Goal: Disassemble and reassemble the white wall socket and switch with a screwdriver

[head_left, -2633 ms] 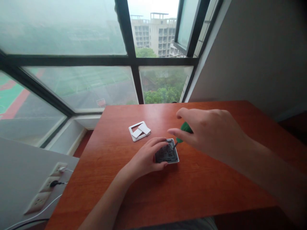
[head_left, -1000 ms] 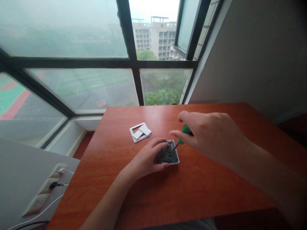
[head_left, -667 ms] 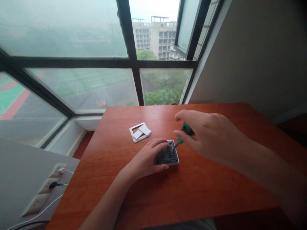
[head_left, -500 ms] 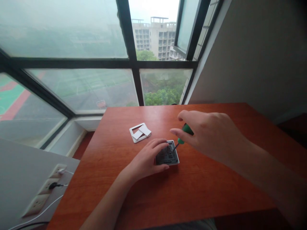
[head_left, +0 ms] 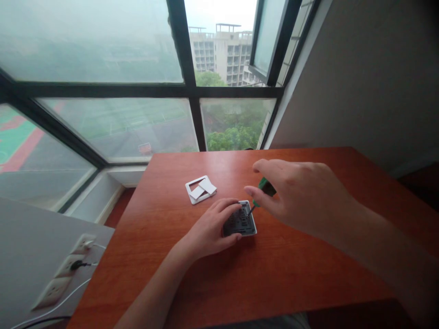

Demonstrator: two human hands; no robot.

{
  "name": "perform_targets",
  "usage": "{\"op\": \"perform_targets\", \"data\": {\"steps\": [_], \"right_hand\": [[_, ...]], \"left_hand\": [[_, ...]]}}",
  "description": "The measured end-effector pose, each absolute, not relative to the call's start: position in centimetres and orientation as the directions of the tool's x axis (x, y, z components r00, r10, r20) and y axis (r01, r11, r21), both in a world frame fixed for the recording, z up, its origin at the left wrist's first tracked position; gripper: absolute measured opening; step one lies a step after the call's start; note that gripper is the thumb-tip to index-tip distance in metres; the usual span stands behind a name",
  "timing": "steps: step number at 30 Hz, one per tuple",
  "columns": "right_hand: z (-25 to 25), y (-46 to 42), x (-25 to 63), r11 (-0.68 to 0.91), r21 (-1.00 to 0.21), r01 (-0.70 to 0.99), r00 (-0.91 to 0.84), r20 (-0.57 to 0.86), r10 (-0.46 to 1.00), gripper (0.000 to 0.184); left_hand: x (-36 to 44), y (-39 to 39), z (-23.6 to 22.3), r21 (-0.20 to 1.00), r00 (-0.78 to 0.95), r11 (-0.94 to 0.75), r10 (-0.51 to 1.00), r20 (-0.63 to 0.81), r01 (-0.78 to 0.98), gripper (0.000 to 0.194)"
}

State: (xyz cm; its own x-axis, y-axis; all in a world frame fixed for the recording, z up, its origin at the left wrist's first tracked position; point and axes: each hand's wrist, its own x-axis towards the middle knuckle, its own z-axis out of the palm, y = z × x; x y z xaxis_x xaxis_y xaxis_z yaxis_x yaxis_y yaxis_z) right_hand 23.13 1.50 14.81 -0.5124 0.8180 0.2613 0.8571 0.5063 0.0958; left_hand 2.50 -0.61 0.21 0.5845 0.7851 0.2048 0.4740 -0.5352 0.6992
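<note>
On the table lies a square light switch point(head_left: 244, 224) with a white rim and a dark grey inner face. My left hand point(head_left: 219, 221) grips it from the left, fingers over its far edge and thumb along its near edge. My right hand point(head_left: 291, 187) holds a screwdriver point(head_left: 266, 187) with a green and black handle; the tip reaches down into the middle of the switch. The right thumb and forefinger stand a little apart around the handle, and the other fingers are hidden. Part of the switch is covered by my left hand.
A white square switch frame point(head_left: 192, 199) lies on the reddish-brown table point(head_left: 164, 183) with two white rocker plates point(head_left: 207, 186) on it. Sockets with plugs and cords point(head_left: 68, 266) are on the low wall at left. Windows point(head_left: 113, 119) stand beyond the table.
My right hand has turned slightly around the screwdriver handle, whose visible part has shifted a little. The left hand and the switch have barely moved.
</note>
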Motion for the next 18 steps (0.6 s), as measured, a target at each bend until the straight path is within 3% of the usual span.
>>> {"op": "perform_targets", "data": {"steps": [5,18], "right_hand": [[15.2,1.2,23.4,0.622,-0.04,0.782,-0.605,0.191,0.773,0.029],[14.8,1.7,23.1,0.531,0.09,0.843,-0.536,0.241,0.809,0.031]], "left_hand": [[2.8,-0.7,0.4,0.703,0.568,-0.533,0.793,0.222,0.471,0.065],[3.8,-1.1,0.0,0.699,0.484,-0.495,0.842,0.238,0.516,0.066]]}}
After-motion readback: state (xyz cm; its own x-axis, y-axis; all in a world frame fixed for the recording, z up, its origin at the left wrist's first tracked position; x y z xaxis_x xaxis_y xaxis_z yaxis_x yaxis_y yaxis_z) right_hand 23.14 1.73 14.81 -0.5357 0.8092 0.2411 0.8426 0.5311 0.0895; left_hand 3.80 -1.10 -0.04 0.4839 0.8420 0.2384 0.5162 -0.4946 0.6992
